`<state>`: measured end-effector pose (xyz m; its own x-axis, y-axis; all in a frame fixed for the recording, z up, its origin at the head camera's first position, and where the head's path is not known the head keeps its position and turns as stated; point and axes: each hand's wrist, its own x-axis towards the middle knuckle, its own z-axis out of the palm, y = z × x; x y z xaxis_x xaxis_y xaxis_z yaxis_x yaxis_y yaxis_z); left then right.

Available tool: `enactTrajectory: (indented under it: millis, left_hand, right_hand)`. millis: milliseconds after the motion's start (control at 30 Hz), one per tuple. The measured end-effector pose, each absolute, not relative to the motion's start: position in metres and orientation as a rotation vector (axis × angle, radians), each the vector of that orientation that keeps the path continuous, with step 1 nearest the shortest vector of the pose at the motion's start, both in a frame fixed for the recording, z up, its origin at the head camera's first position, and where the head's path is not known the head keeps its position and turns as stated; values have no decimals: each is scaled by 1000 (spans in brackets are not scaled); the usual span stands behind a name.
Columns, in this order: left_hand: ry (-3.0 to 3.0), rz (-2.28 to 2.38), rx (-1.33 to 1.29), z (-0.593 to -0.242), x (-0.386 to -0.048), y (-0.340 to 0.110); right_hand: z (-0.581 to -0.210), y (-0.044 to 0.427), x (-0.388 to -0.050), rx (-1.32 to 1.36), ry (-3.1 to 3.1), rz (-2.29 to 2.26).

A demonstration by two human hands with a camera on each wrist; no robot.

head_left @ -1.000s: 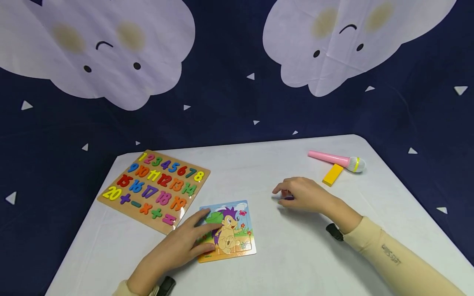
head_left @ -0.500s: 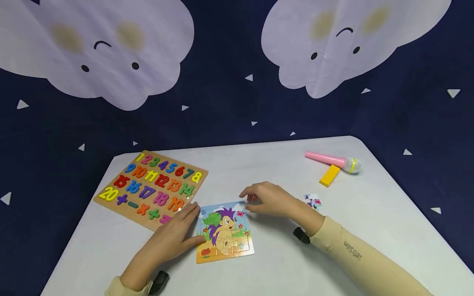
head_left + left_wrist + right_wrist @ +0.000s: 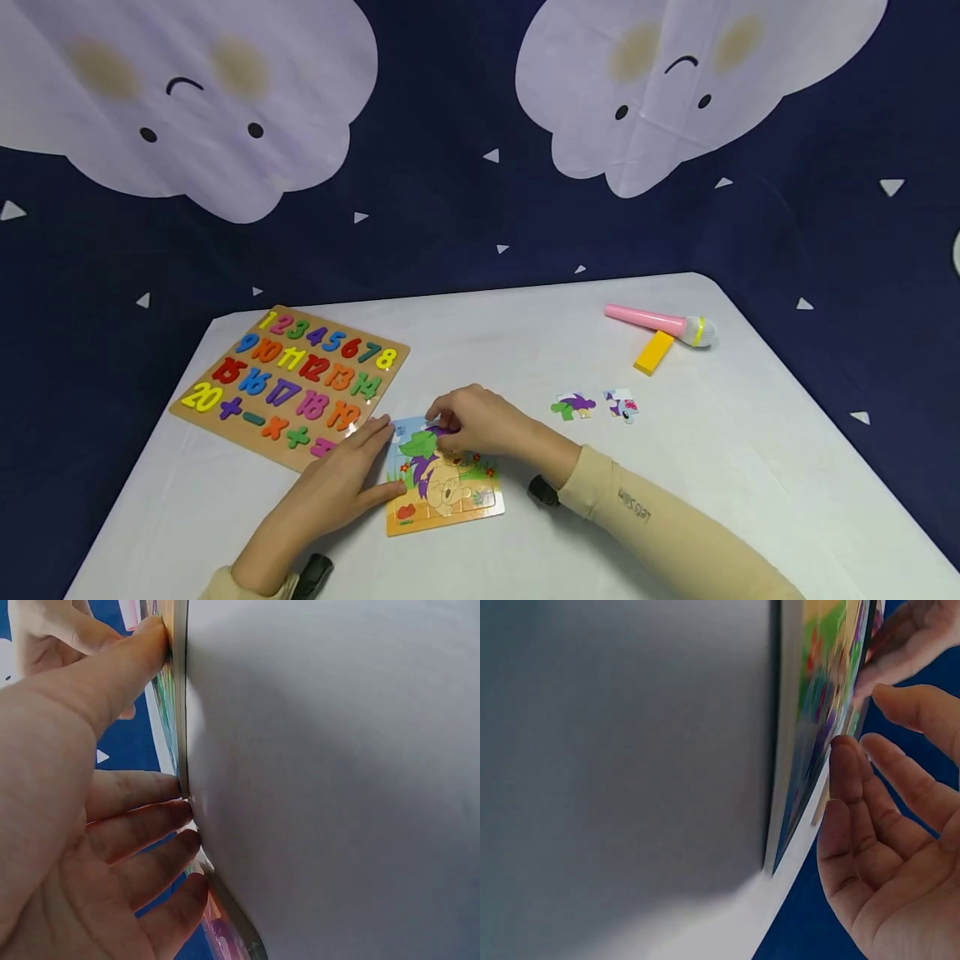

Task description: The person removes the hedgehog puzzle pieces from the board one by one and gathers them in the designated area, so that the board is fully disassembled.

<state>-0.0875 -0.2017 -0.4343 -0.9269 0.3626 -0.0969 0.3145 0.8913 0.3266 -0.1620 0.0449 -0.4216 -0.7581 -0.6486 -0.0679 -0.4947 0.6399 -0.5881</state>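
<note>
A square hedgehog jigsaw puzzle (image 3: 446, 525) lies flat on the white table in the head view. My left hand (image 3: 341, 475) rests at its left side, thumb on the picture and the other fingers straight along the edge; the left wrist view shows that thumb (image 3: 142, 645) over the board's rim. Above the upper part of the picture, my right hand (image 3: 483, 425) bends its fingers down to the surface. In the right wrist view its fingertips (image 3: 845, 754) touch the puzzle, with the thumb apart and no piece visible between them. The spot under that hand is hidden in the head view.
Two loose jigsaw pieces, a green-and-purple one (image 3: 573, 406) and a white-and-purple one (image 3: 621, 404), lie right of the puzzle. A wooden number board (image 3: 247, 425) sits at the left. Farther right are a yellow block (image 3: 654, 353) and a pink toy microphone (image 3: 645, 319).
My right hand has moved left from the table onto the puzzle, uncovering two loose pieces. My left fingers have drawn back from the picture to its left edge. The head view has shifted slightly.
</note>
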Motion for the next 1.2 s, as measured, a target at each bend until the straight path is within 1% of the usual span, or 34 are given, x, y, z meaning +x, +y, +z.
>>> enactTrajectory:
  millis: [267, 567, 1200]
  left_hand:
    - [2867, 529, 511, -433, -89, -198]
    - [2871, 540, 499, -432, -89, -197]
    - [2868, 543, 466, -430, -91, -196]
  right_hand:
    - [-421, 23, -159, -823, 2602, -810]
    - [-421, 8, -155, -699, 2640, -773]
    - [-418, -1, -150, -654, 2636, -779]
